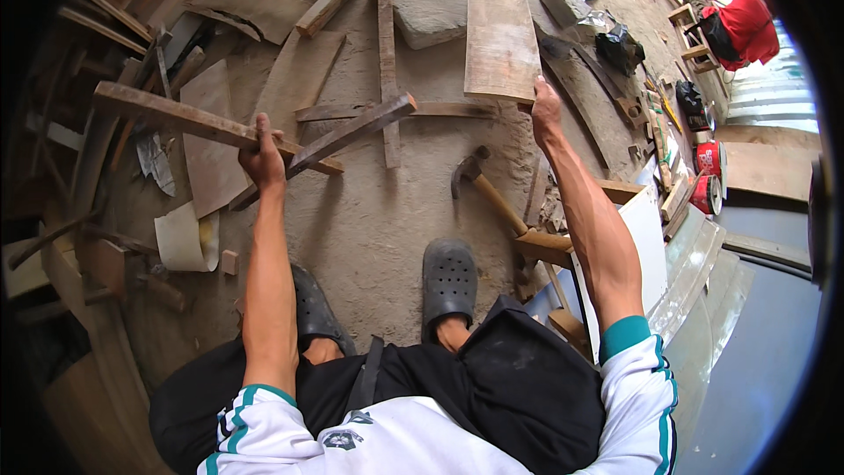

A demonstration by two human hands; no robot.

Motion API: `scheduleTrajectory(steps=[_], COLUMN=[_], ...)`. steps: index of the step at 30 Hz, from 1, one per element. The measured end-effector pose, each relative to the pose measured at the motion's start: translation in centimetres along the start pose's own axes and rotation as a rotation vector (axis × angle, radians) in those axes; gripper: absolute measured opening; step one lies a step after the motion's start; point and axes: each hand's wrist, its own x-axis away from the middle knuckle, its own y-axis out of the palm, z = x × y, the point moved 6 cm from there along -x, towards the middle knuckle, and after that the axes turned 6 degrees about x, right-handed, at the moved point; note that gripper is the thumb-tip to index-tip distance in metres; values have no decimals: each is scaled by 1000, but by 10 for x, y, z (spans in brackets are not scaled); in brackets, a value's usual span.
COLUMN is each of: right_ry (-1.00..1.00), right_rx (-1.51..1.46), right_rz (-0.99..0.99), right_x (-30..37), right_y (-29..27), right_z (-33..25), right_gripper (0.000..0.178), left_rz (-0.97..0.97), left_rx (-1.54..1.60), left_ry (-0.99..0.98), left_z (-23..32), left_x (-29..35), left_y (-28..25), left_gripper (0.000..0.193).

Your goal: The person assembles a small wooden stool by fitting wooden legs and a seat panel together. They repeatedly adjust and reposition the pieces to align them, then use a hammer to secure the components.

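My left hand (262, 157) is closed around a long wooden strip (176, 114), thumb on top. A second wooden strip (356, 134) crosses it just beside my fingers; whether I grip that one too, I cannot tell. Out to the front right, my right hand (545, 110) pinches the lower right corner of a flat rectangular wooden board (501, 44), held up off the ground. Below it a claw hammer (475, 174) with a wooden handle lies nearest my right forearm. Two more strips, one upright in view (388, 62) and one crosswise (448, 110), lie on the dirt ground.
Scrap wood (211, 136) and boards pile up on the left. A stone block (428, 4) sits at the far middle. Red cans (709, 158) and a white panel (646, 246) stand to the right. A person in red (743, 26) sits far right. My clogs (449, 281) rest on the ground.
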Motion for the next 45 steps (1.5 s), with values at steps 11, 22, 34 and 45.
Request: scheduleTrajectory(steps=[11, 22, 34, 45], right_ry=[-142, -97, -117, -232], right_rx=[-113, 53, 133, 155], right_rz=[-185, -314, -374, -472], right_x=[65, 83, 123, 170], right_y=[103, 158, 187, 190], right_z=[-85, -20, -43, -80], right_gripper=[43, 43, 46, 40], left_rz=[-40, -21, 38, 247], left_rx=[-172, -83, -749, -5], left_ry=[36, 143, 139, -797], left_z=[17, 24, 35, 35], left_x=[11, 18, 12, 97], left_y=[23, 34, 8, 23], left_gripper=[51, 49, 63, 129])
